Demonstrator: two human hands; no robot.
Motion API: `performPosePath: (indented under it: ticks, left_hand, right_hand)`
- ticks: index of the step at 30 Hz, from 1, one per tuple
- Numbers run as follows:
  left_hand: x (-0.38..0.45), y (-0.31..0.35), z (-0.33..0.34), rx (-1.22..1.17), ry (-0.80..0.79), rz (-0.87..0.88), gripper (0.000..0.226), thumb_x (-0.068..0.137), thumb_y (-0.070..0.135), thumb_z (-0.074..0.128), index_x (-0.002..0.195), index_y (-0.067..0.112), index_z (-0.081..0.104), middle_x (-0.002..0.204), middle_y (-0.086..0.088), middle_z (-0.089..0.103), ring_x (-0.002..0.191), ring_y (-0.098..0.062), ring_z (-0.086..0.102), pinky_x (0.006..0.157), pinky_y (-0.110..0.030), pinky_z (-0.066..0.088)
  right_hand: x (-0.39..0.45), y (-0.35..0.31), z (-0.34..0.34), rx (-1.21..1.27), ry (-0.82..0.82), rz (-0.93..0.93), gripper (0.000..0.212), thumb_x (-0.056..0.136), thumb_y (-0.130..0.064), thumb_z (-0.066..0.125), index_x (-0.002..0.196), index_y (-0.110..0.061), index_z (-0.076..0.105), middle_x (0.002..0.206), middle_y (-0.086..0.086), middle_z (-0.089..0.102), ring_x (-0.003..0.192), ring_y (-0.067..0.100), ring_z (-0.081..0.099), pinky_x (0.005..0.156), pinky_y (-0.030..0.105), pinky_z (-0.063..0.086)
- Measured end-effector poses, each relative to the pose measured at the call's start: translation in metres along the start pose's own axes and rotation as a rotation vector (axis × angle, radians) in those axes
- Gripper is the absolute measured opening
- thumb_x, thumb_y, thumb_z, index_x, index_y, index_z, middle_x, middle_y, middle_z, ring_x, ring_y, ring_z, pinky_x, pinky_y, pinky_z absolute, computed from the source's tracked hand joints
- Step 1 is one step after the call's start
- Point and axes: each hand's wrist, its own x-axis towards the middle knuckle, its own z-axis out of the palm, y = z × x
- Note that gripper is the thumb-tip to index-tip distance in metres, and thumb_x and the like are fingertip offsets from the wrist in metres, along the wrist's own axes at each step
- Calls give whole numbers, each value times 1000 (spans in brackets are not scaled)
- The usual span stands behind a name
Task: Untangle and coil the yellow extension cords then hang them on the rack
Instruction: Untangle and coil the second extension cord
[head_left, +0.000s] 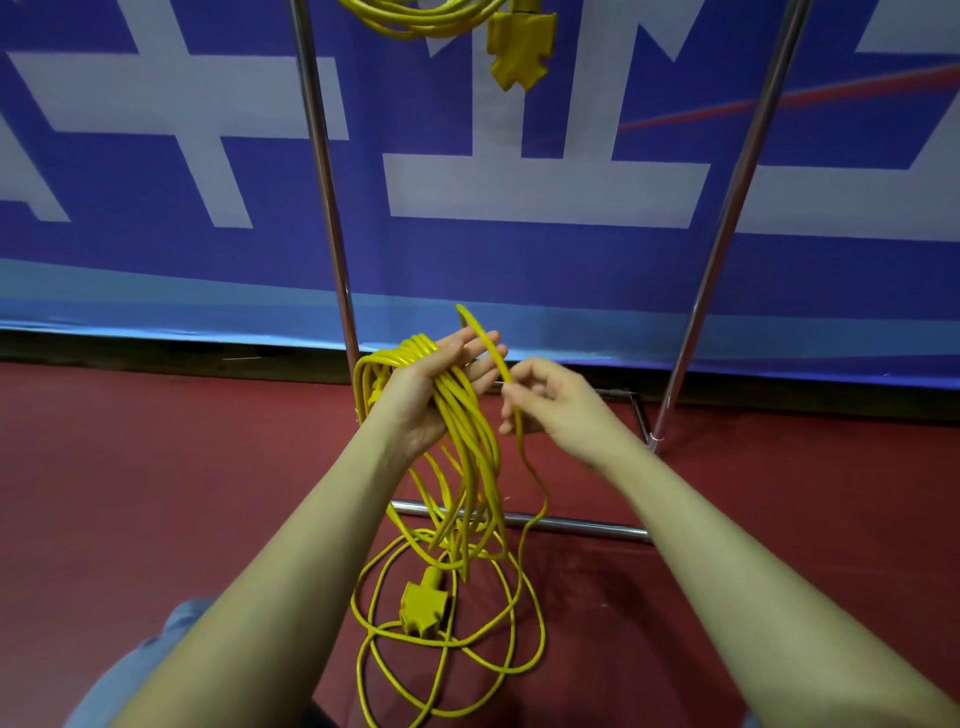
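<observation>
The left hand (423, 395) is lying open under loops of the thin yellow rubber extension cord (467, 447); at three o'clock, the right hand (550, 400) is pinching one strand.

A coil (462, 415) drapes over the left hand (436, 395); the right hand (550, 400) is just beside it. Loose loops and a socket (423, 605) lie on the floor (156, 467) below, before the rack (332, 208), where another cord (426, 21) hangs.
</observation>
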Motion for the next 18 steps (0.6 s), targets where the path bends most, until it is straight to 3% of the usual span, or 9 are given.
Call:
performPosePath:
  ticks: [2, 4, 6, 8, 10, 12, 14, 16, 18]
  left_hand:
    - [0, 2, -4, 11, 8, -32, 24, 100, 10, 35, 111, 4, 55, 93, -8, 74, 83, -18, 72, 77, -30, 58]
    - [-2, 2, -5, 66, 27, -79, 24, 100, 9, 35, 106, 4, 58, 81, -6, 74, 63, -12, 69, 61, -26, 58]
    - [-4, 1, -8, 197, 39, -115, 24, 99, 8, 36, 103, 4, 59, 63, 1, 66, 38, -4, 48, 44, -19, 46]
    - [-6, 0, -11, 335, 14, -142, 24, 98, 7, 37, 101, 3, 60, 58, 3, 62, 33, -3, 36, 41, -17, 39]
    - [-8, -3, -12, 431, -41, -186, 23, 95, 8, 40, 102, 4, 61, 69, 0, 70, 44, -5, 53, 50, -19, 49]
    - [-9, -9, -14, 447, -108, -232, 23, 89, 12, 48, 105, 6, 63, 87, -5, 74, 76, -13, 70, 76, -23, 57]
    - [-10, -14, -15, 462, -185, -249, 27, 83, 13, 58, 109, 7, 64, 101, -8, 73, 99, -20, 68, 92, -29, 52]
    - [-12, -18, -13, 477, -248, -251, 30, 82, 14, 58, 110, 7, 65, 105, -9, 72, 104, -22, 66, 94, -30, 52]
    - [-13, -21, -10, 468, -276, -253, 29, 80, 13, 56, 106, 6, 67, 98, -9, 73, 96, -22, 69, 87, -30, 55]
  right_hand:
    - [0, -6, -3, 85, 101, -16, 17, 98, -7, 44, 84, -15, 46, 63, 4, 57, 48, 14, 57, 57, 27, 50]
    - [0, -11, -8, 224, 188, -13, 14, 100, -11, 42, 86, -14, 45, 60, 3, 57, 46, 17, 56, 54, 29, 51]
    - [0, -14, -12, 408, 239, 14, 14, 101, -12, 40, 88, -12, 43, 60, 5, 59, 47, 20, 59, 53, 33, 52]
    - [0, -17, -16, 594, 258, 38, 14, 101, -11, 38, 88, -10, 42, 62, 7, 63, 54, 22, 65, 55, 37, 56]
    - [1, -20, -18, 775, 245, 44, 16, 101, -11, 36, 87, -10, 42, 64, 8, 66, 63, 25, 69, 60, 38, 59]
    - [1, -23, -20, 895, 226, 37, 17, 102, -11, 35, 86, -10, 41, 67, 9, 68, 71, 27, 71, 64, 39, 60]
    - [1, -25, -22, 963, 226, 31, 19, 102, -11, 35, 85, -10, 41, 70, 10, 69, 76, 27, 72, 67, 41, 60]
    - [2, -25, -22, 1012, 236, 23, 20, 102, -10, 33, 84, -10, 41, 72, 12, 69, 79, 28, 72, 71, 43, 60]
    - [3, -25, -23, 1037, 252, 19, 19, 102, -9, 33, 85, -10, 40, 73, 14, 69, 80, 29, 72, 74, 45, 59]
